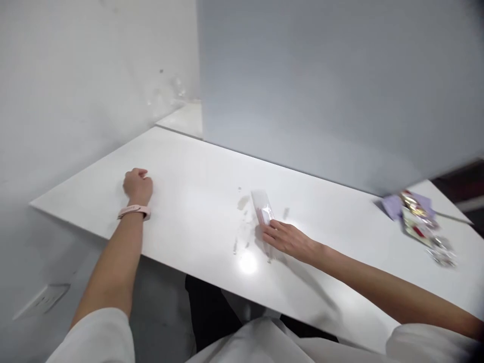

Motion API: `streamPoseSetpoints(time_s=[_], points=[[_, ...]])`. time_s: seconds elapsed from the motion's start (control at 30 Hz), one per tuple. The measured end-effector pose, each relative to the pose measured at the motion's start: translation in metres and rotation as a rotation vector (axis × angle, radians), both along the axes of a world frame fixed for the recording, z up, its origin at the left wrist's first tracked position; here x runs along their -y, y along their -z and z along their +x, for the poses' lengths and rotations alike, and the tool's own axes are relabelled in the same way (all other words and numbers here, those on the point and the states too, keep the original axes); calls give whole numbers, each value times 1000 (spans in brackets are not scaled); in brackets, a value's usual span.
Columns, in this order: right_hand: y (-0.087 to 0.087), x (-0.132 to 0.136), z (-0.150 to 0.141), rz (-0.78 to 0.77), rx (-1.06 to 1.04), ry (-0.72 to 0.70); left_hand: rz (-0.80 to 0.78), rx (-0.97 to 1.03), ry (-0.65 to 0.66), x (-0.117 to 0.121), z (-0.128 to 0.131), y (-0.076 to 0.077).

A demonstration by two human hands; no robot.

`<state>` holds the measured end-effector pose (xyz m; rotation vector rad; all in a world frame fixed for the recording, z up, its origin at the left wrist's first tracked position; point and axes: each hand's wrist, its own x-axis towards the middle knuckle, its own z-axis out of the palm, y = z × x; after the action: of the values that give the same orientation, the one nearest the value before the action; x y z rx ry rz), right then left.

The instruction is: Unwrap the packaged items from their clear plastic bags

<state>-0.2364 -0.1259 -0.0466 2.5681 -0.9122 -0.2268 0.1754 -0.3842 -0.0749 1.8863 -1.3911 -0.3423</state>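
My right hand (pixel 282 237) holds the near end of a clear, narrow plastic packet (pixel 261 205) just over the white table (pixel 196 201). Its far end tilts away from me, and light glints off its surface. What is inside, if anything, is too blurred to make out. On the left part of the table rests my left hand (pixel 138 185), fingers curled in a loose fist with nothing visible in them. A pink wristband (pixel 134 212) circles that wrist.
A pile of shiny wrapped packets (pixel 419 217) lies on purple pieces at the right end of the table. A grey partition (pixel 321 91) runs along the back edge, and a white wall (pixel 83 75) stands on the left. Smudges mark the tabletop near the packet.
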Motion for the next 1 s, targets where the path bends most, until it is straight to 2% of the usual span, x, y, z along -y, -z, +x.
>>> streamPoseSetpoints(time_s=[0.07, 0.1, 0.17, 0.23, 0.3, 0.33, 0.4, 0.43, 0.53, 0.63, 0.73, 0.87, 1.0], points=[[4, -50, -29, -8, 62, 116, 45, -116, 72, -12, -37, -6], [7, -72, -41, -7, 99, 177, 75, -187, 142, -23, -66, -7], [13, -108, -59, 10, 197, 292, 145, -316, 347, -57, -141, -5], [17, -133, -74, 53, 335, 391, 214, -395, 562, -109, -225, 0], [20, -146, -89, 126, 507, 454, 286, -480, 761, -169, -303, 2], [22, -148, -97, 169, 602, 465, 363, -598, 843, -197, -335, 2], [27, -146, -114, 247, 797, 456, 486, -749, 904, -242, -382, -4], [31, -141, -123, 266, 890, 449, 537, -804, 897, -258, -398, -8], [48, -118, -145, 208, 1128, 485, 594, -881, 819, -274, -423, -21], [63, -91, -159, 121, 1289, 544, 627, -938, 768, -263, -429, -28], [71, -72, -165, 105, 1370, 561, 703, -979, 747, -246, -428, -30], [73, -65, -168, 78, 1416, 551, 709, -960, 791, -235, -425, -29], [73, -67, -167, 75, 1441, 581, 644, -813, 854, -241, -419, -30]])
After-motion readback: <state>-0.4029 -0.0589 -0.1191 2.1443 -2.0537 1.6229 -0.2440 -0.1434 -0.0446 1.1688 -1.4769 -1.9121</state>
